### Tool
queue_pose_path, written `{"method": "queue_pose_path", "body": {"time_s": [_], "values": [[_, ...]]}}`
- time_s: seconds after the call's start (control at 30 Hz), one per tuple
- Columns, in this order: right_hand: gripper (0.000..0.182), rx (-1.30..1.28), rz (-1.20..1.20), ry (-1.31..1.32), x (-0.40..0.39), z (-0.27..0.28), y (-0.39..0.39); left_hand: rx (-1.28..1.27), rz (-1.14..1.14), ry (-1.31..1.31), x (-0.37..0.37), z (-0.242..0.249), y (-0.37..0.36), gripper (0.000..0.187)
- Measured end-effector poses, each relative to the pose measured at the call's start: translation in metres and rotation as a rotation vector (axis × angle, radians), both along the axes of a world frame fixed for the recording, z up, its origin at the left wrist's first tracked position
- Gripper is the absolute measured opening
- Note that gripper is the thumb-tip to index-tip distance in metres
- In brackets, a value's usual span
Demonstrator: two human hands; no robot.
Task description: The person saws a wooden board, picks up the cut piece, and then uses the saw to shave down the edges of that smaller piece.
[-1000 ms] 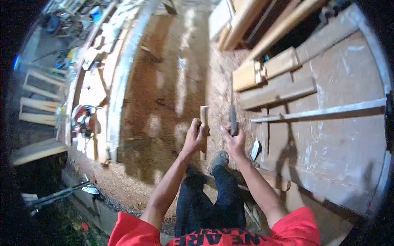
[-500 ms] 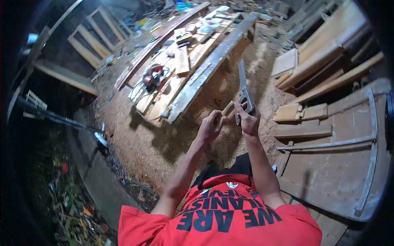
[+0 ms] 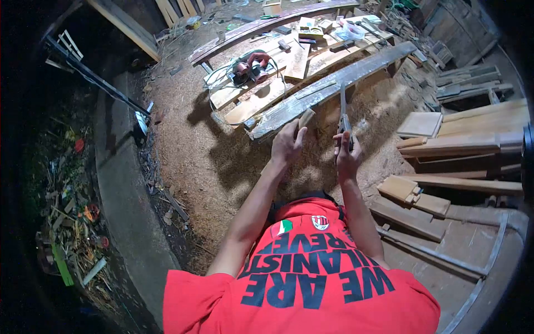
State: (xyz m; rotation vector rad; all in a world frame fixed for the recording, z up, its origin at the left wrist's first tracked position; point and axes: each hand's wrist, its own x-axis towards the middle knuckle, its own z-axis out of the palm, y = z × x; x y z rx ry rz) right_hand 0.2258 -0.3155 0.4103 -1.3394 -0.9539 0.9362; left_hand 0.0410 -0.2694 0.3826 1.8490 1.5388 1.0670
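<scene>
My left hand [image 3: 287, 143] is closed round a short piece of wood [image 3: 305, 117], whose end sticks up past my fingers near the front edge of the workbench [image 3: 267, 129]. To its right my right hand [image 3: 347, 151] grips the handle of a handsaw [image 3: 343, 106], with the blade pointing up and away from me. The saw and the wood piece are apart. On the bench lie a red power tool with a cable [image 3: 252, 68], a flat board [image 3: 297, 60] and a clear plastic bag [image 3: 350, 31].
Sawdust covers the ground [image 3: 183, 150] around the bench. Stacked planks [image 3: 473, 139] and a large panel with a metal frame [image 3: 456, 261] are on the right. A concrete strip [image 3: 122, 183] and a debris heap [image 3: 67, 211] lie on the left.
My hands have moved apart, the wood piece now separate from the saw. The view has turned, so the bench appears farther right and higher.
</scene>
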Motion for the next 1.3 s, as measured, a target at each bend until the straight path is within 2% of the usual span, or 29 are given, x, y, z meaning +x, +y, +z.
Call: {"method": "queue_pose_path", "body": {"time_s": [0.07,0.1,0.2,0.23,0.27,0.33,0.4,0.43,0.47,0.53,0.67,0.77,0.87,0.9,0.97,1.03,1.17,1.27,1.3], "values": [[0.05,0.007,-0.008,0.106,-0.003,-0.007,0.024,-0.102,0.07,-0.009,-0.001,-0.001,0.022,0.043],[0.048,0.034,0.036,0.139,-0.002,-0.005,0.034,0.05,0.092,0.024,-0.003,-0.009,0.034,0.047],[0.04,0.051,0.045,0.214,-0.006,-0.016,0.056,0.002,0.097,0.117,-0.01,-0.03,0.065,0.048],[0.033,0.034,0.092,-0.02,0.003,-0.033,0.067,-0.036,0.085,0.137,-0.012,-0.036,0.075,0.048],[0.032,-0.016,0.099,0.06,0.005,-0.05,0.071,-0.075,0.072,0.158,-0.015,-0.043,0.085,0.048],[0.03,-0.12,0.1,0.22,-0.009,-0.048,0.076,-0.15,0.067,0.172,-0.023,-0.063,0.109,0.048],[0.029,-0.171,0.08,0.223,-0.015,-0.077,0.083,-0.215,0.067,0.161,-0.029,-0.098,0.139,0.048],[0.029,-0.205,0.067,0.215,-0.022,-0.087,0.091,-0.265,0.052,0.017,-0.032,-0.128,0.159,0.048],[0.028,-0.25,0.049,0.204,-0.026,-0.1,0.092,-0.24,0.056,0.091,-0.035,-0.162,0.173,0.049],[0.027,-0.273,0.012,0.229,-0.035,-0.138,0.101,-0.313,0.018,0.162,-0.042,-0.198,0.201,0.05],[0.028,-0.302,-0.1,0.144,-0.065,-0.181,0.128,-0.263,-0.021,0.22,-0.051,-0.279,0.249,0.051],[0.029,-0.268,-0.133,0.071,-0.083,-0.226,0.14,-0.364,-0.011,0.22,-0.051,-0.309,0.263,0.05],[0.029,-0.292,-0.121,0.034,-0.102,-0.26,0.154,-0.224,-0.019,0.357,-0.053,-0.34,0.269,0.045],[0.031,-0.291,-0.103,0.001,-0.106,-0.272,0.157,-0.197,0.0,0.32,-0.052,-0.345,0.269,0.044],[0.031,-0.33,-0.07,-0.048,-0.11,-0.291,0.163,-0.087,-0.017,0.42,-0.051,-0.351,0.266,0.043],[0.032,-0.347,-0.061,-0.066,-0.113,-0.303,0.166,-0.017,-0.013,0.482,-0.047,-0.336,0.269,0.047],[0.033,-0.341,-0.036,-0.126,-0.109,-0.328,0.173,-0.297,0.108,0.415,-0.048,-0.349,0.276,0.061],[0.034,-0.354,-0.015,-0.157,-0.102,-0.337,0.172,-0.376,0.382,0.265,-0.045,-0.366,0.282,0.063],[0.034,-0.36,-0.01,-0.168,-0.099,-0.341,0.172,-0.393,0.358,0.386,-0.043,-0.363,0.283,0.064]]}}
